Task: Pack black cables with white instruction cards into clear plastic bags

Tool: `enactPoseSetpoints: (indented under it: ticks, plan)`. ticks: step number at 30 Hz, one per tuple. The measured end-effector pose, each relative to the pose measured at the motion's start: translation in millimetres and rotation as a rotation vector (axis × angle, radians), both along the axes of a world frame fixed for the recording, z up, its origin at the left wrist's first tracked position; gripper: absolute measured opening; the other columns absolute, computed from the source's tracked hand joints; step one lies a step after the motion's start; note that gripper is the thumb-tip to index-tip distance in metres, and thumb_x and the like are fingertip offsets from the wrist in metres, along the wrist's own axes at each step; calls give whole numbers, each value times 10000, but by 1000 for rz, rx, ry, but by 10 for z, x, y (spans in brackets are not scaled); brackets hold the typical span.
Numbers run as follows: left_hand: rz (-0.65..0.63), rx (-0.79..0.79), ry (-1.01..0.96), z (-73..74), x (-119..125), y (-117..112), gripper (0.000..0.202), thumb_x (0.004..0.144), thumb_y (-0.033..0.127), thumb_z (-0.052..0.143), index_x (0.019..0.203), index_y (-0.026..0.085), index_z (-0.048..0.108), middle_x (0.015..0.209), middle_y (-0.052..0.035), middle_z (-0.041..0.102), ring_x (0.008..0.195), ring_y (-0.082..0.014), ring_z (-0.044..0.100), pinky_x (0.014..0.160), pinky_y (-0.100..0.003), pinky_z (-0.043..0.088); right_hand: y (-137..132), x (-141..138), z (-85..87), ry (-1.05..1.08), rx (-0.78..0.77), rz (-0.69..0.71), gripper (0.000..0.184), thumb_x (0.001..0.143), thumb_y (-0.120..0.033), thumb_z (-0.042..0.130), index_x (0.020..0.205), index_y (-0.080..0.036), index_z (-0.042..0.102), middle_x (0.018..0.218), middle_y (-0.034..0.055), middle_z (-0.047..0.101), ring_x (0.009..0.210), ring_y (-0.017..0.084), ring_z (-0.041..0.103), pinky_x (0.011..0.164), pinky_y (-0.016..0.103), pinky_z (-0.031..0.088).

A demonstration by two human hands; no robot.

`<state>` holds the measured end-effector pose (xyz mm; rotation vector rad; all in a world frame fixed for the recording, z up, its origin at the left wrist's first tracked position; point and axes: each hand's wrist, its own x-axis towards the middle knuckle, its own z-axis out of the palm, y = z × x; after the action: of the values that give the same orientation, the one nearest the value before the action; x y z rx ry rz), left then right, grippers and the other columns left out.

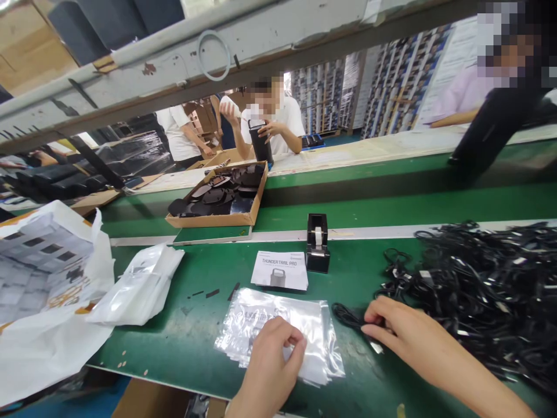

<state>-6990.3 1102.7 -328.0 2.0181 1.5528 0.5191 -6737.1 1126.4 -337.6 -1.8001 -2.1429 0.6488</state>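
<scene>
My left hand (276, 360) lies over a small stack of clear plastic bags (315, 331), its thumb and fingers pinched together on the top bag. A printed leaflet shows through the plastic beneath the knuckles. Just right of the bags, my right hand (402, 334) grips a bundled black USB cable (347, 315) at its plug end, low over the green surface. Behind the bags sits a stack of printed leaflets (278, 271). Beside it stands a black tape dispenser (317, 244). To the right spreads a large heap of black cables (487, 290), partly behind my right forearm.
A shallow cardboard box (213, 220) of dark flat parts stands across the green bench (195, 342). White plastic bags (139, 284) and a large white sack (47, 348) lie left. An overhead beam (156, 67) crosses above. Opposite, a person handles a black cylinder (262, 145).
</scene>
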Motion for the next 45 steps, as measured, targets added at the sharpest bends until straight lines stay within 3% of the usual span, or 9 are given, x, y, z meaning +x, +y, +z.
enactPoseSetpoints:
  ticks: [3,7,12,17,21,24,30,35,45]
  plan:
    - [12,-7,-7,13,2,-2,156,829,126,477,720,191,567,734,-7,588,727,-159,552,656,-275,417,-6,17,-22,131,-60,-61,251,853,-403,416,744,-262,594,761,3,652,704,196,621,644,325,470]
    - [27,-3,-20,23,1,-6,153,827,126,491,718,190,576,731,-6,587,730,-160,553,658,-274,413,-30,72,-141,183,-70,-77,276,794,-383,478,959,-243,649,871,46,663,765,212,634,710,346,499]
    - [39,-15,-38,33,0,-23,148,823,119,497,722,186,582,737,-6,591,738,-161,555,656,-271,410,-65,84,-165,80,2,-13,170,752,-326,484,754,-242,632,798,51,642,721,231,619,677,385,496]
    - [63,-19,-54,22,9,-36,135,815,116,508,728,186,585,741,-8,590,735,-162,555,665,-275,409,-141,-121,4,136,213,-249,277,796,-482,417,805,-253,572,816,64,642,771,254,620,694,392,493]
    - [72,-20,-72,7,21,-31,131,816,121,507,734,187,585,748,-12,589,744,-167,556,667,-276,407,-199,-294,-1,183,27,-174,233,791,-453,418,766,-266,555,658,7,617,556,192,599,535,310,481]
    - [79,-27,-88,0,14,-27,128,815,120,505,737,185,583,752,-15,588,740,-168,554,672,-281,407,-203,-296,-29,191,10,-148,220,774,-422,444,743,-258,588,762,27,646,642,201,628,600,315,500]
    - [111,0,-162,-17,-7,-50,126,823,136,496,741,182,578,764,-22,569,730,-166,547,671,-277,417,-246,-402,2,527,-226,18,248,840,-413,446,903,-253,625,905,39,616,761,180,630,677,256,513]
    - [185,44,-259,-14,-23,-67,129,841,167,490,738,186,566,778,-25,540,724,-164,528,673,-272,432,-247,-526,-44,451,-186,75,232,838,-326,443,843,-241,658,858,50,586,754,192,607,672,287,482]
    - [71,157,-342,-4,48,-158,94,792,118,558,780,175,631,873,-57,506,858,-201,546,786,-340,454,-197,-828,-95,954,-366,-185,225,701,-404,644,765,-200,576,668,5,620,657,178,607,611,261,491]
